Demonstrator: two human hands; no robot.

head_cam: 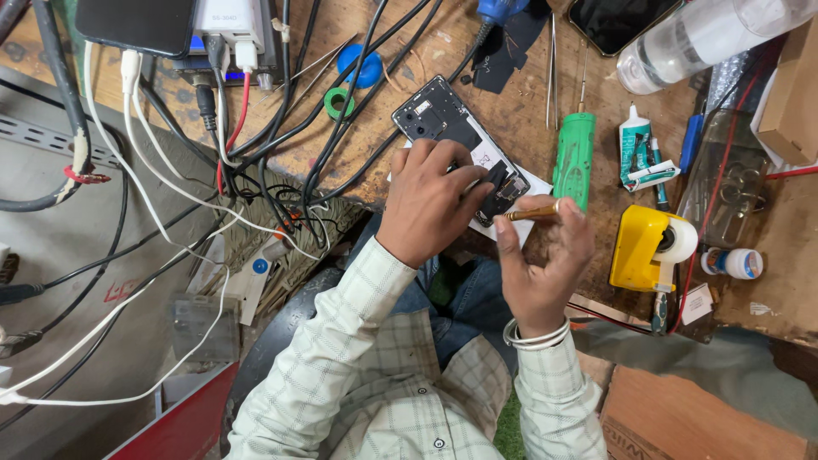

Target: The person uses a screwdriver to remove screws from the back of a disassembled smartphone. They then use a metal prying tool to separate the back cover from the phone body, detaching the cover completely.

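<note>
**Two hands at an opened phone on a cluttered bench**

The wooden workbench (511, 111) carries black cables (341, 111), a clear plastic bottle (707, 34), a yellow tape dispenser (643, 247) and a green-handled screwdriver (573, 158). Near the bench's front edge lies the opened phone (447, 128), back cover off, its dark insides showing. The left hand (426, 200) rests on its lower end, fingers curled down and pressing on it. Just beside, the right hand (545, 255) pinches a thin brass-coloured tool (530, 213) between thumb and fingertips; its tip seems to reach the phone, though the fingers partly hide it.
</note>
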